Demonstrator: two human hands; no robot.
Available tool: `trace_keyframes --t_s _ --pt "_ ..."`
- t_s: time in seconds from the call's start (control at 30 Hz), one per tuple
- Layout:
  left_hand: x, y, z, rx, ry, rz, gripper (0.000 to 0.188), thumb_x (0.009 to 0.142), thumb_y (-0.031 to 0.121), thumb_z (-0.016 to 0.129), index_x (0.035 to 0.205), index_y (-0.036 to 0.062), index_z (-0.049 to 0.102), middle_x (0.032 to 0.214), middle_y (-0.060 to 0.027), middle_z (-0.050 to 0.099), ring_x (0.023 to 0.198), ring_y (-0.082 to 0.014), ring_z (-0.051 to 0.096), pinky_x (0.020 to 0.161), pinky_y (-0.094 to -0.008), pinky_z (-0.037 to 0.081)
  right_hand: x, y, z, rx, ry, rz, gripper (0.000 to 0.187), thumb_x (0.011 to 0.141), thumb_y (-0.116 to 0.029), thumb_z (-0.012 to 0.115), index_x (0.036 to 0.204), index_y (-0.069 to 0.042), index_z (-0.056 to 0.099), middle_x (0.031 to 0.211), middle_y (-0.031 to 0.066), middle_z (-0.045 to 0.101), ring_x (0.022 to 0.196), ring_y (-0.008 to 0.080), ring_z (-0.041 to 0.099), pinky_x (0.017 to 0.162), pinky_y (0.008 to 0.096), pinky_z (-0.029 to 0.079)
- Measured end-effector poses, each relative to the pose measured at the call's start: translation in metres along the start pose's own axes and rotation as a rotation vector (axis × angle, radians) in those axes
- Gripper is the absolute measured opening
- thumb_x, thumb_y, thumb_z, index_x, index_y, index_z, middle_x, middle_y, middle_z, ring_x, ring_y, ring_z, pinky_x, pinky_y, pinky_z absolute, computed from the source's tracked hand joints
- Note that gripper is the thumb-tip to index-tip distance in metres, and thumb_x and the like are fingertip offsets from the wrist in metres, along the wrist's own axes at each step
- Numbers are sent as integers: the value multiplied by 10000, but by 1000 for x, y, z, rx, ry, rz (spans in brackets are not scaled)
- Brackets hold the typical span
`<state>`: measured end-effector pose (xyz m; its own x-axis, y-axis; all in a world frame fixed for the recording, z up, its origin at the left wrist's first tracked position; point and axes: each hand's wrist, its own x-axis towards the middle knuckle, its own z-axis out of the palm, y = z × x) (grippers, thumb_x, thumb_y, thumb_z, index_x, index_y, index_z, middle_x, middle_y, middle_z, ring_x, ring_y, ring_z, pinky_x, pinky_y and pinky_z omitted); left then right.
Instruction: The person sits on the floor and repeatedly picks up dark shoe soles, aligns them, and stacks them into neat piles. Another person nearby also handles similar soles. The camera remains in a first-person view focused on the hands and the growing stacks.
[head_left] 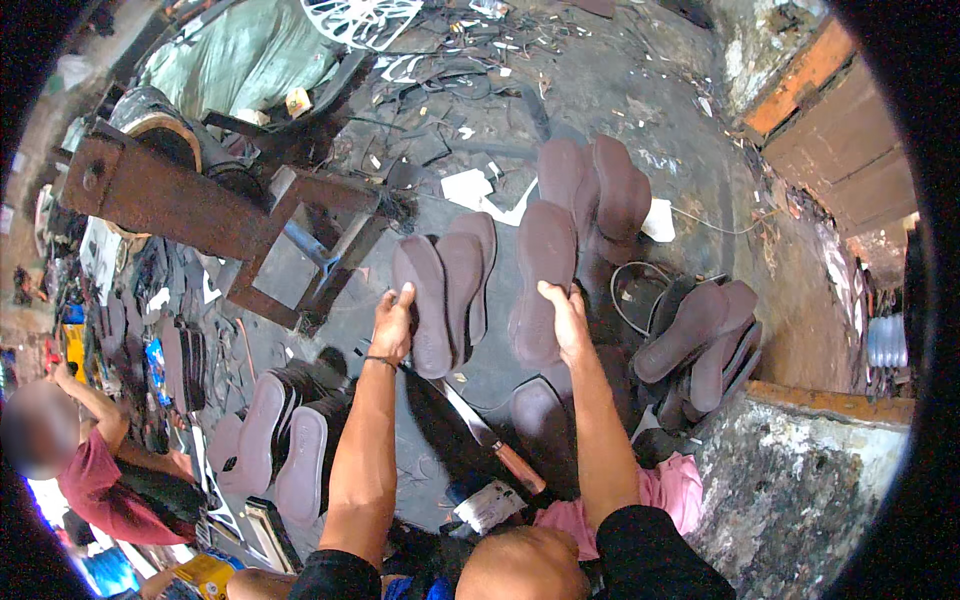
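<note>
**Both hands gripping brown shoe soles at the centre of the frame**

Both forearms are reaching up from the lower edge. The left hand (pixel 393 325) is grasping the lower end of a small fan of brown soles (pixel 445 285), which is standing upright just left of centre. The right hand (pixel 563 318) is closing its fingers around the edge of a single brown sole (pixel 543 280), held upright just right of centre, beside the fan but apart from it.

More soles are lying in piles around them: one pile (pixel 598 190) above centre, another pile (pixel 705 345) at the right, and pale-edged soles (pixel 285 445) at the lower left. A knife with a wooden handle (pixel 495 445) is resting on the dark floor between the forearms. A rusty metal frame (pixel 215 215) is filling the upper left. Another person in a red shirt (pixel 95 480) is sitting at the far lower left.
</note>
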<state>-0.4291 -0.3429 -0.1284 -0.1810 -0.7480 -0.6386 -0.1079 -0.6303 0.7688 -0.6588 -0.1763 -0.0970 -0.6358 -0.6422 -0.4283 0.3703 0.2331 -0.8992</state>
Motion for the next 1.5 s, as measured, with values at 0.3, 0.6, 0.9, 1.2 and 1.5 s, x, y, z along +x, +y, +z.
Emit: trace_keyframes --t_s 0.3,0.6,0.9,1.2,1.5 --pt "-19 9 -40 -228 47 33 601 963 222 718 1408 -6 385 1218 -130 617 1086 -221 602 944 -387 496 -29 7 30 254 -143 88 652 838 -278 765 1383 -36 503 1253 111 636 1120 238 606 995 385 474" --pt "-56 10 15 -37 65 271 420 999 279 664 1285 -2 539 1140 -78 642 1001 -155 577 895 -341 488 -46 35 11 285 -287 100 587 875 -210 745 1383 -35 508 1271 85 626 1128 210 607 1010 359 468" --pt "-31 -48 -6 1147 207 666 826 752 289 796 1441 19 430 1420 -216 502 1330 -397 440 1124 -519 320 -29 -6 9 -903 89 -497 1060 744 -199 850 1535 -11 171 1426 276 459 1329 414 465 1121 493 374" --pt "-37 -41 66 1040 273 652 954 696 225 827 1518 109 356 1527 -252 357 1341 -467 394 1106 -557 335 -29 0 32 -990 95 -299 1042 769 -319 836 1517 26 198 1416 277 449 1336 447 444 1121 509 375" --pt "-68 -57 10 1067 239 532 943 826 421 786 1575 133 291 1565 -339 273 1368 -515 356 1110 -601 322 82 -6 -17 -943 395 -480 866 820 -517 740 1475 -32 446 1443 314 419 1339 465 409 1144 547 319"
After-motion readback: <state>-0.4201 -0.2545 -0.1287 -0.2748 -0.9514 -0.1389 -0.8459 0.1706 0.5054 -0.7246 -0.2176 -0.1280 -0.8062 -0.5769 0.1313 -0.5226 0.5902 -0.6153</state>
